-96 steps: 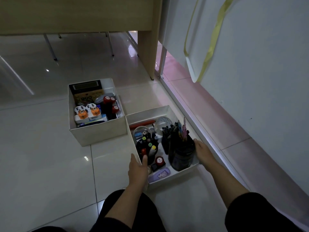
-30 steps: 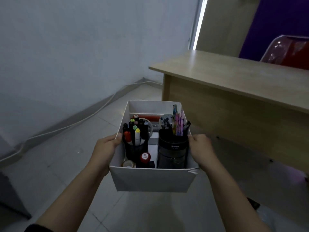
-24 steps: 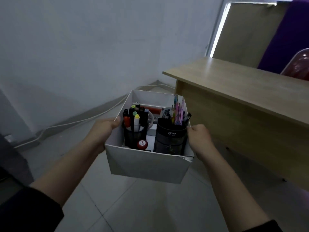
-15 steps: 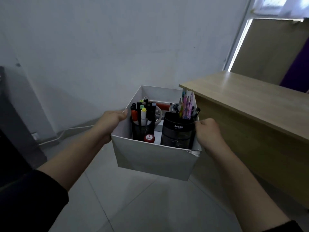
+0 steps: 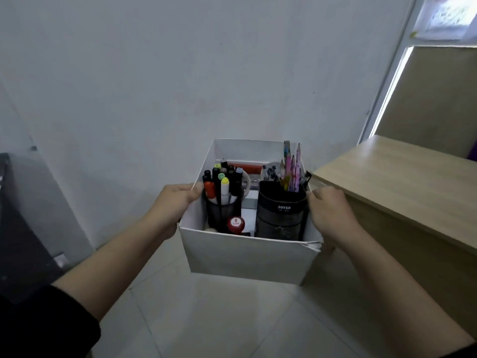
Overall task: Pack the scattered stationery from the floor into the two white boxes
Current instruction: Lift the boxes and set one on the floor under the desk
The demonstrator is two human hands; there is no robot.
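From the head camera, you hold the white box [image 5: 247, 257] in the air above the tiled floor [image 5: 206, 319] — your left hand [image 5: 175, 202] grasping its left wall, your right hand [image 5: 329, 213] its right wall. Inside stand a mesh cup of markers [image 5: 223, 192] and a black pencil holder [image 5: 281, 215]. The wooden bench [image 5: 402, 187] sits just right.

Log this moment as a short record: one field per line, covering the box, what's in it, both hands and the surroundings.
box: white box, held up above the tiled floor
left hand: left hand grips the box's left wall
right hand: right hand grips the box's right wall
contents left: mesh cup of markers, red cap marked TOP
contents right: black JOYKO holder with patterned pencils
surroundings: wooden desk to the right, white wall ahead
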